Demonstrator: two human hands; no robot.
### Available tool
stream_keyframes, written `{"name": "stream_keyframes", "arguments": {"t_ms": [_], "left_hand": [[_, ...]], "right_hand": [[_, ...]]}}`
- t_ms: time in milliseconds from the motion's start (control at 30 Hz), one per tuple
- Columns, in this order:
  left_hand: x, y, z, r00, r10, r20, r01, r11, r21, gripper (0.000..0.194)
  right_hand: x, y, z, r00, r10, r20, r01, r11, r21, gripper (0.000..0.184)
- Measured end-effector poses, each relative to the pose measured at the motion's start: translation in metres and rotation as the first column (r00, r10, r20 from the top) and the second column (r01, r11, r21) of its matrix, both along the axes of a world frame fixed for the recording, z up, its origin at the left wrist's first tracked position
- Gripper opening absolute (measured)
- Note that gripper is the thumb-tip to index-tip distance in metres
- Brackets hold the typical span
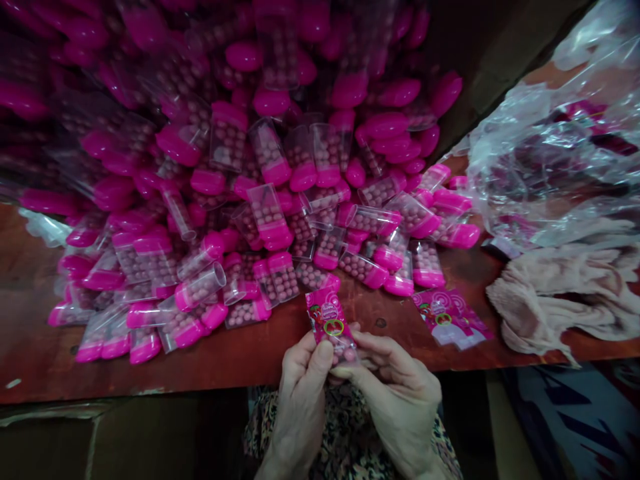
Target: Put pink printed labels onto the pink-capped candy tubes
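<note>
Between my hands, just past the table's front edge, is a small candy pack [331, 320] with a pink printed label and round pink candies at its lower end. My left hand [306, 383] grips its left side, thumb pressed on the front. On the right, my right hand [393, 390] pinches the lower end with thumb and fingers; some of its fingertips are hidden behind the pack. Beyond the hands lies a large heap of clear candy containers [270, 217] with bright pink ends, filled with pink balls. Several loose printed labels [453, 317] lie to the right of my hands.
The reddish-brown wooden table [395, 327] runs across the view. A crumpled clear plastic bag [555, 153] with pink printed pieces lies at the right, above a pale rumpled cloth [565, 290]. Cardboard [145, 437] shows below the table at the left.
</note>
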State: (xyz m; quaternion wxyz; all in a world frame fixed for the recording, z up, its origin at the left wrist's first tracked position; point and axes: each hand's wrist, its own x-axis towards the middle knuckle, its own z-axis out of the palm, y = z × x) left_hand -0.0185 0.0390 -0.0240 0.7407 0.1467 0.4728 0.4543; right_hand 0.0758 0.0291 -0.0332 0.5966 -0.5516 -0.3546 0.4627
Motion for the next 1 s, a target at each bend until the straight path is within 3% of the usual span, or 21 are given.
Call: {"name": "stream_keyframes", "arguments": {"t_ms": [200,333,500,733,1000], "left_hand": [[0.002,0.003,0.005,0.998,0.06,0.023,-0.06,0.998,-0.008,0.022],[-0.002,0.008,0.007,0.985,0.172,0.019,-0.173,0.985,0.014,0.023],[-0.006,0.006,0.003,0.995,0.098,0.003,-0.097,0.983,0.157,0.024],[0.001,-0.008,-0.003,0.991,0.124,-0.054,-0.108,0.967,0.232,0.024],[0.005,-0.006,0.004,0.991,0.118,0.067,-0.125,0.985,0.119,0.022]], "right_hand": [[0.005,0.001,-0.005,0.999,0.022,0.045,-0.023,1.0,0.017,0.036],[0.01,0.003,-0.01,0.99,0.127,-0.057,-0.128,0.992,0.001,0.031],[0.015,0.004,-0.015,0.979,0.164,-0.117,-0.162,0.986,0.03,0.036],[0.014,-0.004,-0.009,0.989,0.121,-0.081,-0.117,0.992,0.052,0.037],[0.006,-0.011,-0.004,0.994,0.11,-0.017,-0.109,0.991,0.074,0.048]]}}
